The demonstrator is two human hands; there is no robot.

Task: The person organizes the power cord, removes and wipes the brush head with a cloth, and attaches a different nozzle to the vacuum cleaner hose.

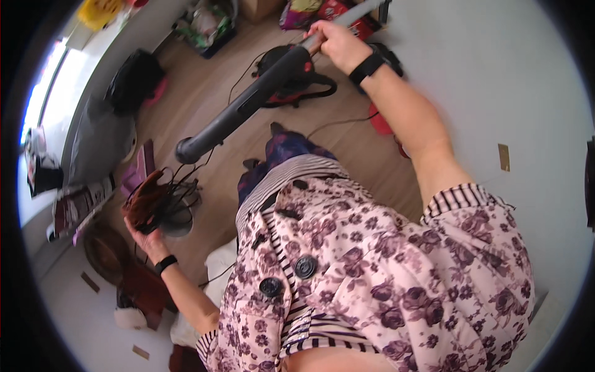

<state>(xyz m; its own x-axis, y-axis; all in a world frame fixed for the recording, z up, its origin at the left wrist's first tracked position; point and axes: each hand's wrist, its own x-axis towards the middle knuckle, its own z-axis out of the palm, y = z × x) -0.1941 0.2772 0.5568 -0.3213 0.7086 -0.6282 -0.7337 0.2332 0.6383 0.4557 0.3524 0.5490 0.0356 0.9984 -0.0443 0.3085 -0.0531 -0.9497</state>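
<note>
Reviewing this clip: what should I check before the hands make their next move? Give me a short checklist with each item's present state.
1. Right hand closed on the pole: ok, fingers wrapped around its grey section.
2. Brown bundle held in the left hand: ok, though the fingers are partly hidden.
3. Dark cords by the left hand tidy: not ok, they loop and cross.
4. Pole's thick lower end clear of those cords: cannot tell; they overlap closely in this view.
5. Floor free of cable: not ok, a cable crosses it near the black-and-red machine.
6. Machine switched off: cannot tell.
</note>
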